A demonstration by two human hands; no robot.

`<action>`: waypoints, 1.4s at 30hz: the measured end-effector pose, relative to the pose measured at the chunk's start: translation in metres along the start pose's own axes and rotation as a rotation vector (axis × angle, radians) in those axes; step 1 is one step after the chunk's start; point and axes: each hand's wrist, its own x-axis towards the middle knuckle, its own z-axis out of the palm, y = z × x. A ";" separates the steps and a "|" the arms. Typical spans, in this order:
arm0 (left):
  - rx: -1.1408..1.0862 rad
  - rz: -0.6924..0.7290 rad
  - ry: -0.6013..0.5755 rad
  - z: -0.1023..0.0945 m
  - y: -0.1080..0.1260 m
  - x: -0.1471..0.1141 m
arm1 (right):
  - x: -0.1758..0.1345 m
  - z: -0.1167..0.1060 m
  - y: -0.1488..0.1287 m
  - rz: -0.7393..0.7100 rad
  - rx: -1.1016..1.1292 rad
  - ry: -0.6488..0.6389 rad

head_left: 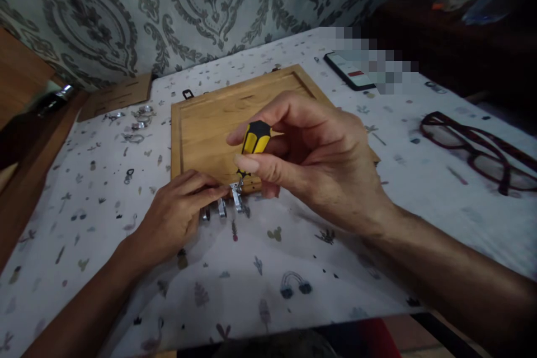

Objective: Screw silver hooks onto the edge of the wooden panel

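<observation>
My right hand (319,162) grips a small screwdriver (255,140) with a yellow and black handle between thumb and fingers. Its shaft points down to the plate of a shiny metal hook (237,198) at the near edge of a wooden board (218,128). My left hand (180,207) is closed over that same edge, left of the screwdriver, its fingers on top and its thumb out of sight. One of its fingertips touches or nearly touches the hook. Another metal hook (222,208) hangs from the edge beside it, and a further one is partly hidden by my left hand.
Loose metal pieces (142,117) lie at the left by a cardboard piece (121,98). A phone (350,70) and dark-framed glasses (474,151) rest on the right of the patterned tablecloth (260,291). A patterned wall (210,5) stands behind.
</observation>
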 end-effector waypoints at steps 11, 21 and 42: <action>-0.015 -0.006 0.004 0.001 0.000 -0.001 | -0.001 -0.003 -0.003 0.027 0.008 -0.092; -0.015 -0.007 0.009 0.003 -0.002 -0.002 | 0.000 -0.002 -0.002 0.004 -0.005 -0.015; 0.017 -0.016 -0.014 -0.001 0.001 0.001 | 0.000 0.004 -0.004 -0.124 -0.145 0.209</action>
